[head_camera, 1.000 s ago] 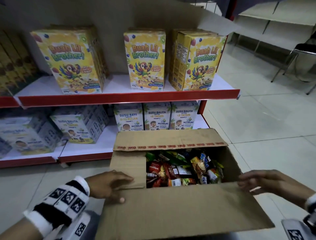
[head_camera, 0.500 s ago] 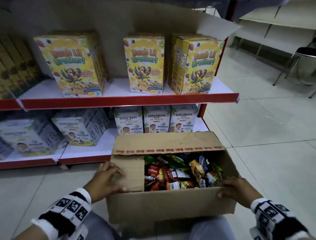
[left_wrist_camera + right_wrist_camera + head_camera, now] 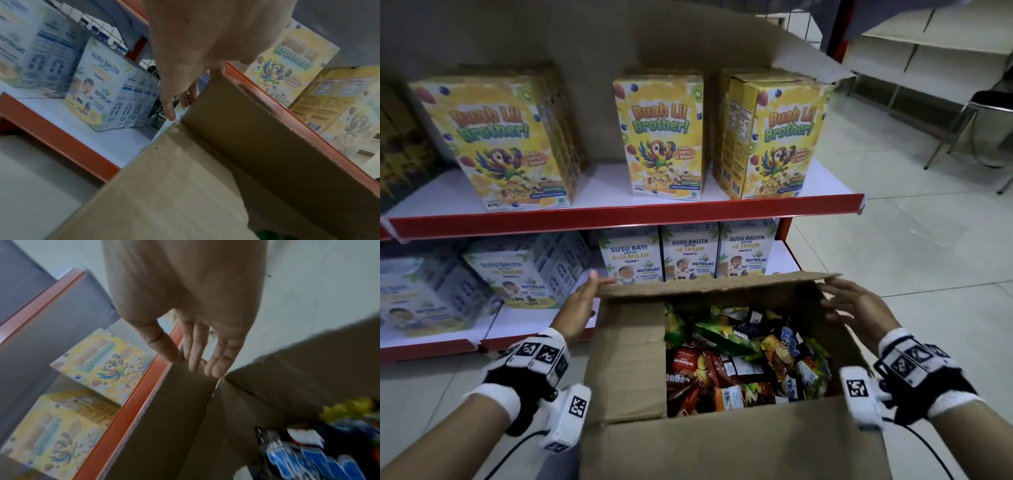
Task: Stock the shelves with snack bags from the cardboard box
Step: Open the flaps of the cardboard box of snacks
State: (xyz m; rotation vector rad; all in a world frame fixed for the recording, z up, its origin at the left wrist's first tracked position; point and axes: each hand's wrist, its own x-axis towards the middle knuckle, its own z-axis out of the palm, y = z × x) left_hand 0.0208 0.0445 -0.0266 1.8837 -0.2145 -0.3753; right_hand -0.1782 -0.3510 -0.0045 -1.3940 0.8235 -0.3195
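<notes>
**Flaps going back, snacks waiting underneath**

Shelves (image 3: 619, 216) first, biggest thing on show: two red-edged tiers ahead of both hands, cereal cartons (image 3: 659, 133) up top, milk-formula boxes (image 3: 690, 253) just past the fingertips on the lower tier. Between the hands sits the cardboard box (image 3: 626, 363), its far flap (image 3: 705, 286) standing up at the back and a side flap lying inward on the left-hand side. Down inside, nearer the right hand, the snack bags (image 3: 743, 356) are heaped in a jumble of red, green and blue.

Now the hands. Left hand (image 3: 580, 301) is spread wide, fingers straight, gripping nothing, reaching along the far left corner with fingertips by the flap edge. Right hand (image 3: 854, 308) is equally wide, flat fingers at the far right corner of that same flap; whether they press it or hover just off it, I cannot tell.

My read: this is still box-opening, with no bag out yet. To do it well, push the far flap back with both hands evenly, so the cardboard folds along its crease and does not spring forward. Then fold out the left side flap too, since it covers part of the opening.
</notes>
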